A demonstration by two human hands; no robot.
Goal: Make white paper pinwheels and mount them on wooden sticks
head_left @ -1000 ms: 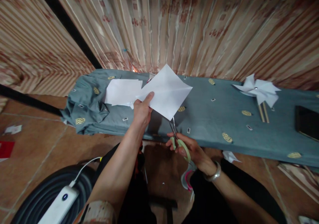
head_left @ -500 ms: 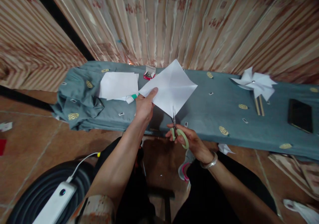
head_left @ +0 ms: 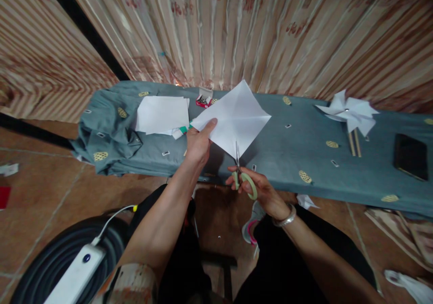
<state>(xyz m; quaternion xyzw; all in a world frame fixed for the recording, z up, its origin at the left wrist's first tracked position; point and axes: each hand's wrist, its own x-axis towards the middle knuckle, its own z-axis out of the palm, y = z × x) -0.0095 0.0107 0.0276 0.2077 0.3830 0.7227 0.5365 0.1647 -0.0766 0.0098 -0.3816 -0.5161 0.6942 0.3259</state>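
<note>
My left hand (head_left: pixel 197 143) pinches the left corner of a white creased paper square (head_left: pixel 237 117), held up like a diamond over the table's near edge. My right hand (head_left: pixel 260 190) grips green-handled scissors (head_left: pixel 242 173) from below. Their blades point up into the square's bottom corner, along the crease. Both hands hover in front of the blue-grey cloth-covered table (head_left: pixel 287 150).
A stack of white paper sheets (head_left: pixel 163 114) lies on the table at the left, a small red box of pins (head_left: pixel 203 99) behind it. A finished white paper pinwheel (head_left: pixel 350 114) with sticks and a black phone (head_left: pixel 410 156) lie to the right. Striped curtains hang behind.
The scissor blades have moved up from below the paper's bottom corner into the sheet. My left hand has turned the square slightly and kept its hold.
</note>
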